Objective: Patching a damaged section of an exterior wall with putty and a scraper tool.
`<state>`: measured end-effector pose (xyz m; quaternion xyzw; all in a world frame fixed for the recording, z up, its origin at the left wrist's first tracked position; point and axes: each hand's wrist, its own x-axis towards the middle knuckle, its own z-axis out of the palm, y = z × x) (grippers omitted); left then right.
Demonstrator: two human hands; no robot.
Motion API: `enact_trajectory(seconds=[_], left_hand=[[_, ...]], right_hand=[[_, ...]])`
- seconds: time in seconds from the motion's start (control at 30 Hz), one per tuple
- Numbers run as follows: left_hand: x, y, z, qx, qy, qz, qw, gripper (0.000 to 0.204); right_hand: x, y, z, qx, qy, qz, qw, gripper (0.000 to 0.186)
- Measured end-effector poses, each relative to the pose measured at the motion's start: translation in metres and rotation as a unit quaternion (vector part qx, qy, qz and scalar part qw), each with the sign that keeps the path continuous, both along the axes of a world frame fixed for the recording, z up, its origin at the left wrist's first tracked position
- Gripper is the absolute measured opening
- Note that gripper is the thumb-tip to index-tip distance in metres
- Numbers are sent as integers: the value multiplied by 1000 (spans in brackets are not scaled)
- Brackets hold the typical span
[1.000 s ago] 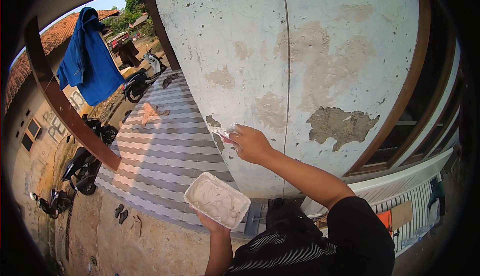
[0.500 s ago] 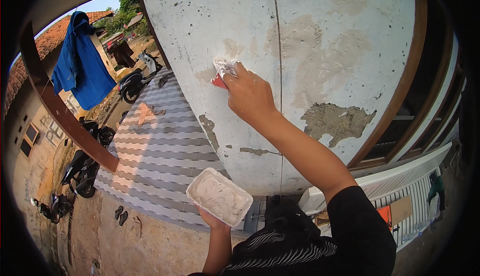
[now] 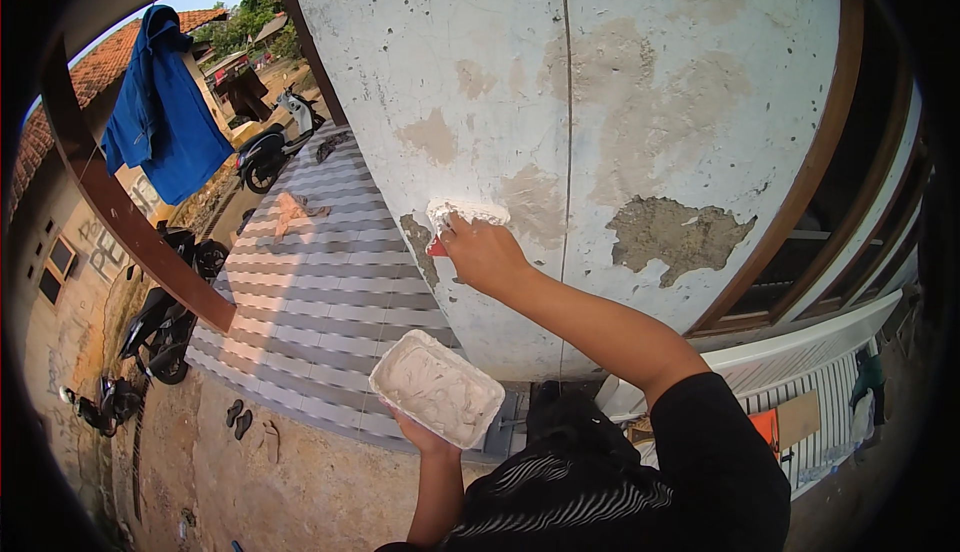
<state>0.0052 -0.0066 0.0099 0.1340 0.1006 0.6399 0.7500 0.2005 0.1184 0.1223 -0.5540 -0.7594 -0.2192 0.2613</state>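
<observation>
In my right hand is a putty knife with some red showing beside the fingers. Thick white putty covers its blade, which lies against the pale, pitted wall. My left hand holds up a white rectangular tub from below; smeared putty fills much of it. Beige filled patches mark the wall above the knife. Rough grey bare plaster shows to the right of my forearm, and a narrower bare strip runs at the wall's left edge.
Brown-framed windows stand at the right, above a white ribbed panel. A striped tiled porch spreads at the left, with a brown post, a hanging blue garment and parked motorbikes. Sandals lie on the ground.
My right hand has moved down the wall with the putty knife, uncovering the beige patches above. White putty now shows broadly along the blade. The tub stays nearly still in my left hand.
</observation>
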Motion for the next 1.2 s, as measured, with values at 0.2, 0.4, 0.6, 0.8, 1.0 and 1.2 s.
enact_trajectory(seconds=[0.2, 0.4, 0.6, 0.8, 1.0, 1.2], left_hand=[[1, -4, 7, 7, -17, -12, 1000, 68], [4, -4, 0, 9, -10, -32, 999, 67], [9, -2, 2, 2, -11, -38, 999, 67], [5, -6, 7, 15, -6, -17, 1000, 66], [-3, -8, -3, 8, -20, -17, 1000, 67], [-3, -10, -9, -2, -3, 5, 1000, 68]], right_hand=[[10, -24, 2, -98, 36, 15, 994, 23], [-6, -23, 88, 86, 127, -2, 988, 17], [-15, 19, 56, 108, 89, -31, 990, 14], [-26, 27, -25, 38, 42, -6, 998, 14], [-5, 5, -92, -85, 18, 16, 996, 18], [16, -72, -87, -179, 245, 28, 952, 23]])
